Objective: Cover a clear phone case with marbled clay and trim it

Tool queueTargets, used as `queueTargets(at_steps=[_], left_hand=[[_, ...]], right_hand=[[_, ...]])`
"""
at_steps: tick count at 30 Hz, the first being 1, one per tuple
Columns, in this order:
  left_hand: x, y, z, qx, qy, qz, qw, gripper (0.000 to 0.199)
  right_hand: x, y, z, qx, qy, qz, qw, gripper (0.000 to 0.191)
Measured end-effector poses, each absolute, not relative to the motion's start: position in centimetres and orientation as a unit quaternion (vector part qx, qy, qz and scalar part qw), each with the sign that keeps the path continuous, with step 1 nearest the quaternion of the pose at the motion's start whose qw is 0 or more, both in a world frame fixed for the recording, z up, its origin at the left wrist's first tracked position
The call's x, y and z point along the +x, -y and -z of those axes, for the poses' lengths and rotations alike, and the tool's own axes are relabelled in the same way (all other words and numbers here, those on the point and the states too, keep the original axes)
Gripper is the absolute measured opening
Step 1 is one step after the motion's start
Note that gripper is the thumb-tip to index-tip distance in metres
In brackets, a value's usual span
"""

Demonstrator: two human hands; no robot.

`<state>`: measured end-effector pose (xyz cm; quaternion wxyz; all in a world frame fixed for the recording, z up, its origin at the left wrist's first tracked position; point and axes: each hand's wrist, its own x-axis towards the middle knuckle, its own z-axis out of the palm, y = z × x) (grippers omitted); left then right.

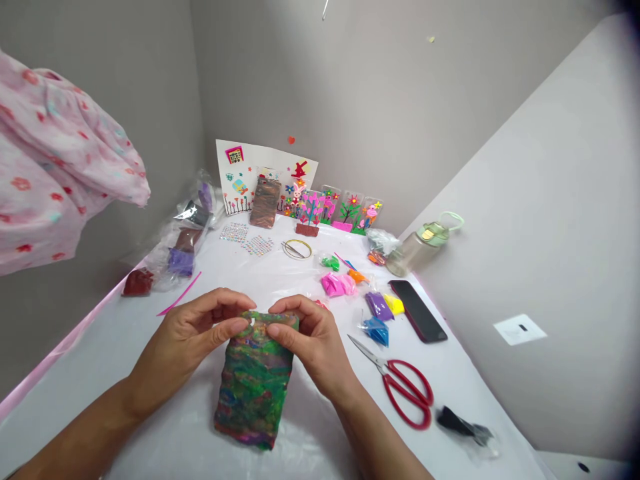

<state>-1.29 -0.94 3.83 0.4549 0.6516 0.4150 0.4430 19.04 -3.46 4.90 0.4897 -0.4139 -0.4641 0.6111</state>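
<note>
A phone case [256, 387] coated in marbled green, blue, purple and orange clay is held upright, slightly tilted, above the white table. My left hand [193, 340] pinches its upper left corner between thumb and fingers. At the upper right corner, my right hand [313, 340] grips it the same way, thumb on the front face. A small pale opening shows near the top edge, beside the left thumb. The fingertips behind the case are partly hidden.
Red-handled scissors [407, 390], a black phone [419, 312] and a bottle [423, 247] lie or stand to the right. Bagged clay [340, 285] is scattered mid-table. Decorated cases and a brown case [265, 202] lean at the back. Bags [183, 250] line the left edge.
</note>
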Motion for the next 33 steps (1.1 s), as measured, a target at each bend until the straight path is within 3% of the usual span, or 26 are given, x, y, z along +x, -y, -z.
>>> queueTargets(at_steps=[14, 31, 33], left_hand=[[-1.43, 0.96, -4.00, 0.691, -0.389, -0.419, 0.443, 0.007], [-2.01, 0.63, -3.51, 0.673, -0.397, -0.399, 0.480, 0.007], [-2.09, 0.52, -3.34, 0.650, -0.408, -0.405, 0.497, 0.014]], right_hand=[[19.18, 3.61, -4.58, -0.407, 0.477, -0.609, 0.486, 0.023], [19.12, 3.53, -4.24, -0.401, 0.482, -0.603, 0.493, 0.021], [19.11, 3.54, -4.30, -0.402, 0.485, -0.592, 0.503, 0.019]])
